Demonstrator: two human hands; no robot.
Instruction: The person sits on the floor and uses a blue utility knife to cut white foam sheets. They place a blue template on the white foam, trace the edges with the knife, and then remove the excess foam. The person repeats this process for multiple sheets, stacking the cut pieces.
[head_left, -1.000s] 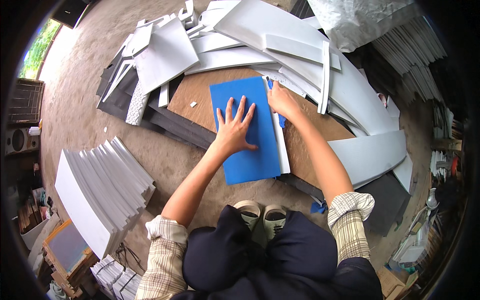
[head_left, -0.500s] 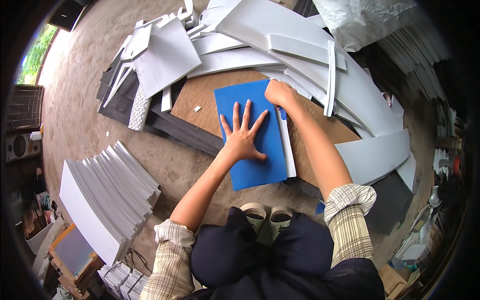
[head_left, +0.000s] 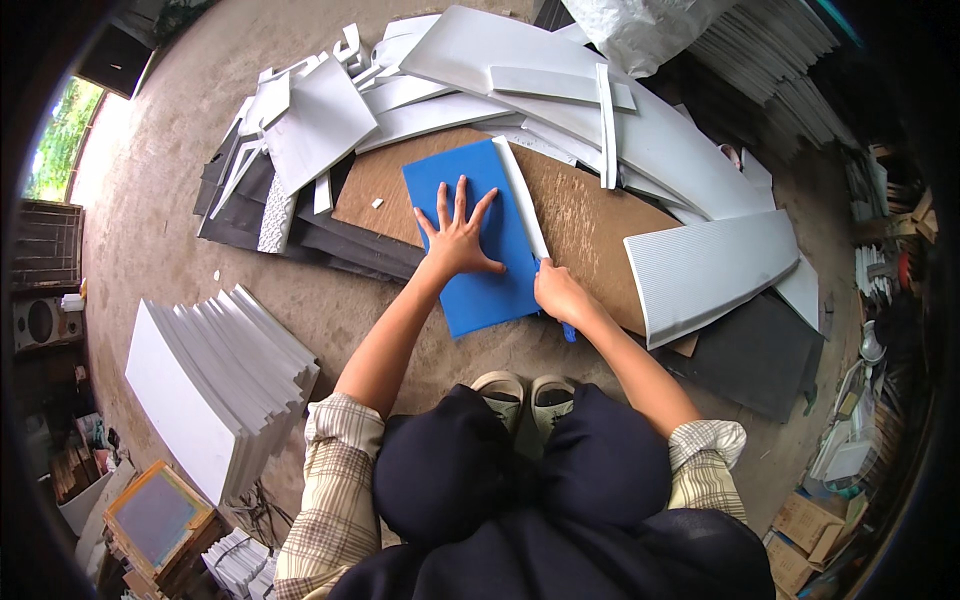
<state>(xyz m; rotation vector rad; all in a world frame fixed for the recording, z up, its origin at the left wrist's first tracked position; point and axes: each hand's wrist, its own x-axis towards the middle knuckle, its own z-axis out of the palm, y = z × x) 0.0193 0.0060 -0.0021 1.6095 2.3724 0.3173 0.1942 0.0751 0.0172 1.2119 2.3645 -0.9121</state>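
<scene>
A blue rectangular board (head_left: 488, 300) lies on a brown wooden board (head_left: 590, 220) in front of me. My left hand (head_left: 457, 240) is pressed flat on it with the fingers spread. Along the blue board's right edge shows a narrow white foam strip (head_left: 522, 200). My right hand (head_left: 562, 292) is closed around a blue-handled utility knife (head_left: 569, 332) at the near right corner of the blue board. The handle's end sticks out below my fist, and the blade is not visible.
White foam offcuts (head_left: 450, 120) are heaped along the wooden board's far side. A ribbed white sheet (head_left: 710, 265) lies at the right over a dark sheet (head_left: 750, 350). Left on the floor stands a stack of white sheets (head_left: 190, 400). Cardboard boxes (head_left: 805, 530) sit lower right.
My right hand has drawn the utility knife toward me along the blue board's right edge, from the far corner to the near one. My left hand still presses on the board.
</scene>
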